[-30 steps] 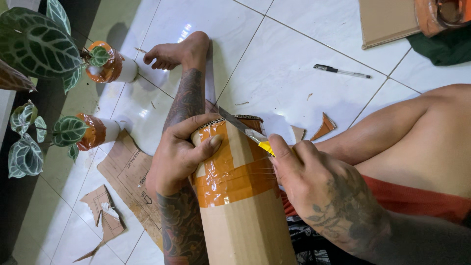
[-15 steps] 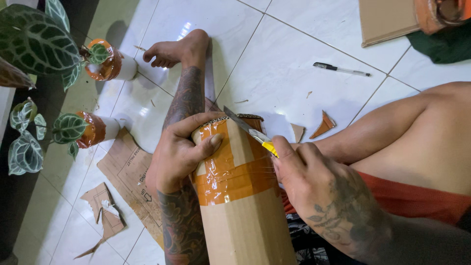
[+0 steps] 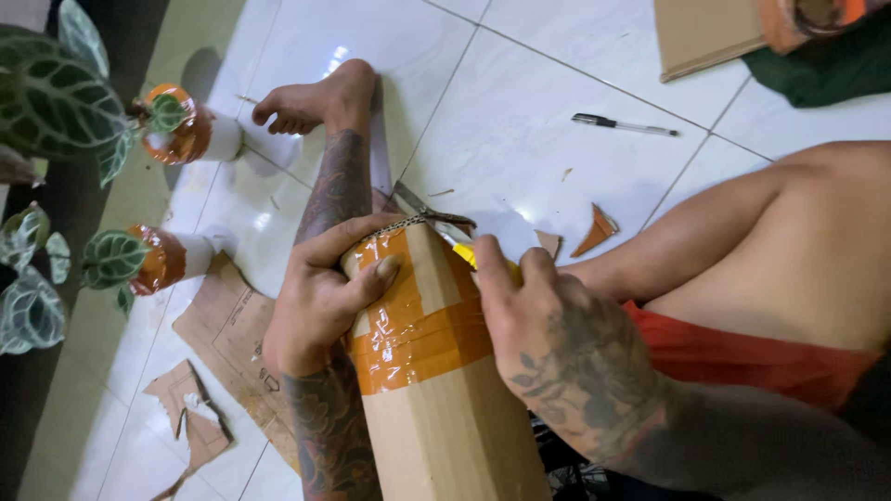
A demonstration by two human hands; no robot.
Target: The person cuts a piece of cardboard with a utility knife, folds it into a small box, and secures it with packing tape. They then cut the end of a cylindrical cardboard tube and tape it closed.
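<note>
Change: my knife blade has moved down to the top edge of the box.
Left hand (image 3: 320, 297): wrapped around the cardboard box (image 3: 436, 371), thumb on the orange tape (image 3: 418, 339).
Right hand (image 3: 548, 329): closed on the yellow cutter (image 3: 464, 252).
Box: upright on the floor (image 3: 520, 111), between my legs.
Pen (image 3: 624, 123): well apart, toward the far edge.

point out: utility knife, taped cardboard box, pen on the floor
utility knife (image 3: 436, 218): head view, on the grey blade at the box top.
taped cardboard box (image 3: 436, 408): head view, on its plain brown face below the orange tape.
pen (image 3: 624, 124): head view, on the middle of its barrel.
</note>
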